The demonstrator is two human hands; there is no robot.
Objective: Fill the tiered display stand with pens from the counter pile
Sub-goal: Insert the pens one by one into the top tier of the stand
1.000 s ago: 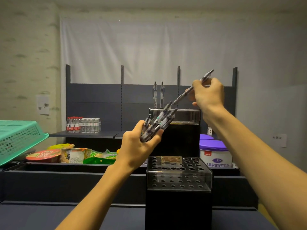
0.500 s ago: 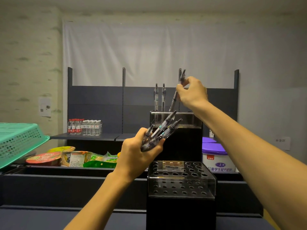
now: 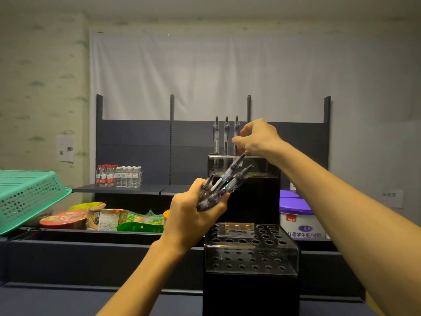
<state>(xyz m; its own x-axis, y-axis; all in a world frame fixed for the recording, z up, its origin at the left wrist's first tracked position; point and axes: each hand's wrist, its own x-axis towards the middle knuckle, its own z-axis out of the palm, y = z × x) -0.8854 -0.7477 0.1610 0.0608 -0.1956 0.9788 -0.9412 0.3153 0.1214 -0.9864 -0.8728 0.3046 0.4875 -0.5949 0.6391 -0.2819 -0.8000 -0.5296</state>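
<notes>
Pens, clear-barrelled, stand upright in the perforated acrylic stand; right hand pinches the rightmost; left hand clutches a slanted bundle.

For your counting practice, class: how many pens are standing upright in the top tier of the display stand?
3. They stand side by side at the top tier's left end: the left pen, the middle pen, and the right pen, beside the right hand's fingers. That hand may hide others.
</notes>
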